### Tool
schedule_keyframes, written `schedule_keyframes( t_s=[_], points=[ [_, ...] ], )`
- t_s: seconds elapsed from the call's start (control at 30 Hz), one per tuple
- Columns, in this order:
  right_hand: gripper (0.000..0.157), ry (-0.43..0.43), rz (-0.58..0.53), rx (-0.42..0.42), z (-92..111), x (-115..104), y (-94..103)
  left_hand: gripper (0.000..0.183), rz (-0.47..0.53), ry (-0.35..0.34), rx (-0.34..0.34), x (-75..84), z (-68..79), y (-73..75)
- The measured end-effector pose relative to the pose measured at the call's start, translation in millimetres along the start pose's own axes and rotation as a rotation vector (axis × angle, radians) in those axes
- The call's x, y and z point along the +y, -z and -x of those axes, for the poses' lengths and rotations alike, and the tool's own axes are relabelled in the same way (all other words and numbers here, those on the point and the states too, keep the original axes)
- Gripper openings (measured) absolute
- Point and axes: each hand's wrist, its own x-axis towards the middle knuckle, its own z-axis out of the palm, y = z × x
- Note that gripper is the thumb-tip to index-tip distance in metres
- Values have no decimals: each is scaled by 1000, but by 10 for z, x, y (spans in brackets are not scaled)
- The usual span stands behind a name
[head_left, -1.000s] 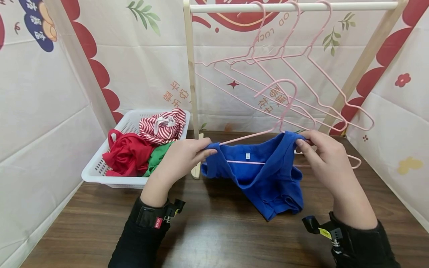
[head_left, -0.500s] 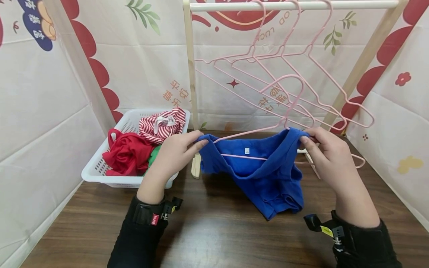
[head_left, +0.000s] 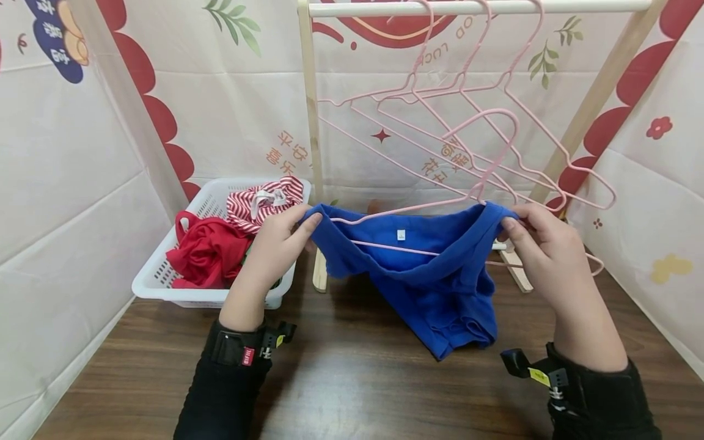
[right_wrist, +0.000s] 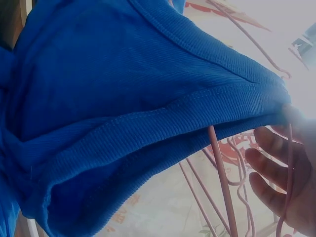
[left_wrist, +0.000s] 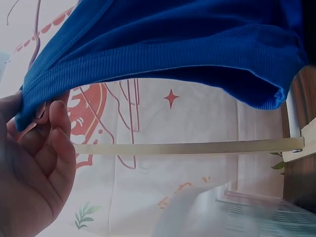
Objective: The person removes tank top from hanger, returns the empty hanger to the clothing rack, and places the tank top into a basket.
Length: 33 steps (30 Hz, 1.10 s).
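Observation:
A blue sleeveless top (head_left: 434, 287) with ribbed edges hangs stretched between both hands, its lower part drooping over the table. My left hand (head_left: 277, 244) pinches its left shoulder between thumb and fingers, as the left wrist view also shows. At the other shoulder, my right hand (head_left: 552, 256) pinches the cloth. A pink hanger (head_left: 407, 209) runs through the top, its left end at the left shoulder and its hook rising above the neckline. The hanger's right end pokes out beyond my right hand. In the right wrist view, a pink rod (right_wrist: 221, 173) passes under the ribbed edge (right_wrist: 163, 116).
Behind the top stands a rack with a white rail (head_left: 374, 9), where several pink hangers (head_left: 462, 91) hang. To the left, a white basket (head_left: 148, 284) holds a red garment (head_left: 209, 250) and a red-and-white striped one (head_left: 264, 205). The wooden table (head_left: 341, 379) lies below.
My left hand has moved left and up, drawing the top wider. The right hand has shifted slightly right and up. The hanger's hook has moved right and higher.

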Motion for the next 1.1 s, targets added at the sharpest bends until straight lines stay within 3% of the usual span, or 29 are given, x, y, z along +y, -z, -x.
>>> schedule_keyframes(
  t_s=[0.2, 0.47, 0.67, 0.87, 1.1],
  points=[
    [11, 8, -19, 20, 11, 8, 9, 24, 114, 45, 53, -41, -1, 22],
    [10, -2, -21, 53, 20, 19, 27, 28, 116, 112, 117, -94, -24, 48],
    [11, -23, -44, 59, 23, 19, 34, 32, 175, 156, 151, -146, -48, 49],
    [10, 14, -71, 41, 28, 47, 9, 32, 262, 241, 70, -163, -70, 53],
    [11, -6, -80, 38, 27, 85, -3, 29, 326, 319, -49, -192, -94, 48]
  ],
)
